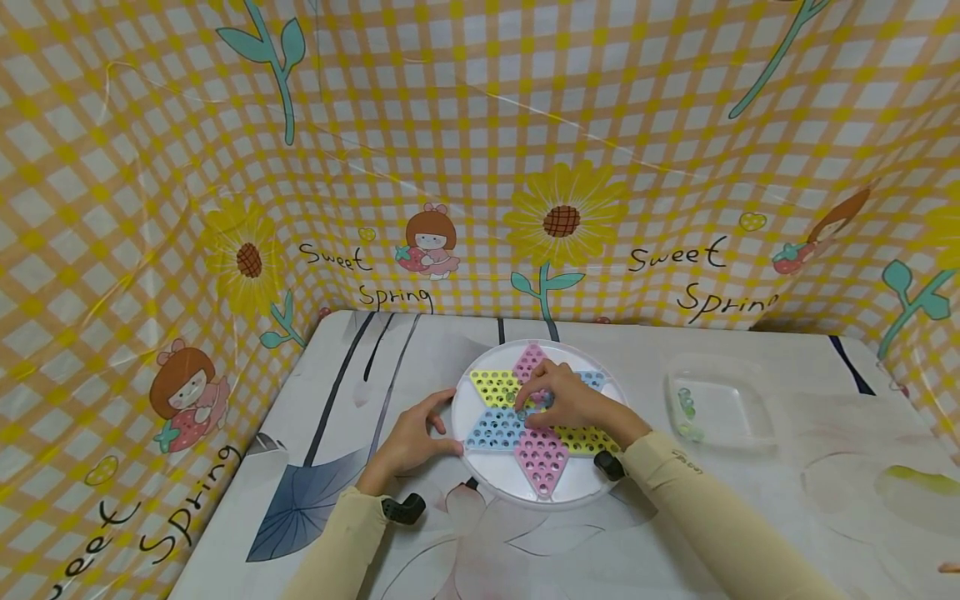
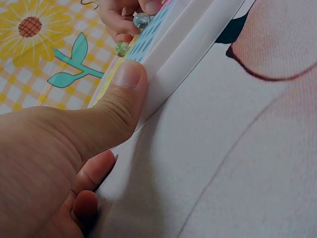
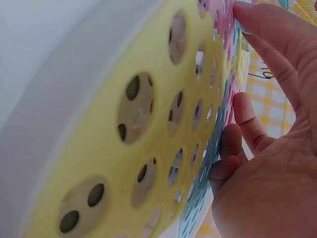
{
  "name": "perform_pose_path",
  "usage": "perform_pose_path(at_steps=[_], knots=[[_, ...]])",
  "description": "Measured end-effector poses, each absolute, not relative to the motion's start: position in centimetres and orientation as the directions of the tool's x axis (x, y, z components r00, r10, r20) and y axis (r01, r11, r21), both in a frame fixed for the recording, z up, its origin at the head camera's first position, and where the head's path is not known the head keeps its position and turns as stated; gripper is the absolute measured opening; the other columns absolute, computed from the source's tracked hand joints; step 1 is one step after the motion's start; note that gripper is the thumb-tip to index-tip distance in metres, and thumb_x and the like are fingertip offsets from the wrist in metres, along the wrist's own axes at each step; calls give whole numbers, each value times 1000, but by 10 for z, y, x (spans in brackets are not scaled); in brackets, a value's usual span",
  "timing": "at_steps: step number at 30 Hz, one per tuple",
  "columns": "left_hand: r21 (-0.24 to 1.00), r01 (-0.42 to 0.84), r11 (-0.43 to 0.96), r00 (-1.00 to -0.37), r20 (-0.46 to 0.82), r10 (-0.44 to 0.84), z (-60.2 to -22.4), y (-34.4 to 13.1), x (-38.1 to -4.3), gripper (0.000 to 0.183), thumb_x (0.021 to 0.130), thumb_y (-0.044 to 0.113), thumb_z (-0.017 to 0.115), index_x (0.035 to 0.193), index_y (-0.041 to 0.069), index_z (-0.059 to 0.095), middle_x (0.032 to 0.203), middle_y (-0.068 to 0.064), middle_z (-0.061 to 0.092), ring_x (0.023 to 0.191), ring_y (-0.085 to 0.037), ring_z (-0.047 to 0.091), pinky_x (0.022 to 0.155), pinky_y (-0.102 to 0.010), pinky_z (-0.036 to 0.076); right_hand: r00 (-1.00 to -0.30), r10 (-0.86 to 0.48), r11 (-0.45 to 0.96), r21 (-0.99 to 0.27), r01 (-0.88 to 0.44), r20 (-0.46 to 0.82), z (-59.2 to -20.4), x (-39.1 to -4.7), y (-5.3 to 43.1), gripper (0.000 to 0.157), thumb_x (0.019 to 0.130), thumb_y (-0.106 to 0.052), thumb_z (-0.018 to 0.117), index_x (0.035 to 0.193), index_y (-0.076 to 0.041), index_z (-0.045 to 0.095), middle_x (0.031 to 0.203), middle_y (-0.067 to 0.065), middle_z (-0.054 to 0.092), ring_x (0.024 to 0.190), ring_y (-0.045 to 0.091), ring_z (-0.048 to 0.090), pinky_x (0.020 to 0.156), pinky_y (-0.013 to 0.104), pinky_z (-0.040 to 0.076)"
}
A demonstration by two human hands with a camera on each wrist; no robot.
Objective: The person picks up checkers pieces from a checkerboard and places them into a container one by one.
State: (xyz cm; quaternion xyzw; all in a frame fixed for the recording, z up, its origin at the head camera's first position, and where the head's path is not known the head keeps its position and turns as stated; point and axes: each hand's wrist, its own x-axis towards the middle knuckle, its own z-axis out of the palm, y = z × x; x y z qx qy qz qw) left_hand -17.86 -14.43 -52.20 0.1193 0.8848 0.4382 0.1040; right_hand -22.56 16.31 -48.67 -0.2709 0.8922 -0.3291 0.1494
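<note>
A round white Chinese checkers board (image 1: 487, 479) with a pink, yellow and blue perforated star lies on the table. At its left rim rests my left hand (image 1: 411, 437), thumb and forefinger spread apart against the edge. In the left wrist view the thumb (image 2: 126, 82) presses the side of the rim. My right hand (image 1: 566, 396) reaches over the star's middle, pinching a clear bluish marble (image 2: 141, 20) between thumb and fingers. Close by, a green marble (image 2: 122, 48) sits on the board. The right wrist view shows the right thumb (image 3: 262, 17) low over the pink holes.
To the right stands a clear plastic container (image 1: 731, 417) with several greenish marbles (image 1: 686, 404) along its left side. A white flower-patterned cloth (image 1: 450, 558) covers the table. Yellow checked fabric (image 1: 480, 125) rises behind and at both sides.
</note>
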Motion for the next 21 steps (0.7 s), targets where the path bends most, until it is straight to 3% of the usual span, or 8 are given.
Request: perform_pose_path(at_steps=[13,21], knots=[[804,129,581,-949,-70,308,-521,-145,-179,94,73,24,95,154,19,47,89,0,60,67,-16,43,59,-27,35,-819,-567,649,-663,-373,-94,-485,-225,164,18,85,-24,85,98,-32,78,121,6,49,111,32,38,93,51,35],[800,131,585,-949,-70,309,-521,-144,-178,94,73,24,95,154,19,47,89,0,61,67,-16,43,60,-27,35,-812,-580,579,-732,-358,-61,-483,-222,166,17,88,-21,83,103,-28,78,123,7,49,118,34,38,99,58,34]])
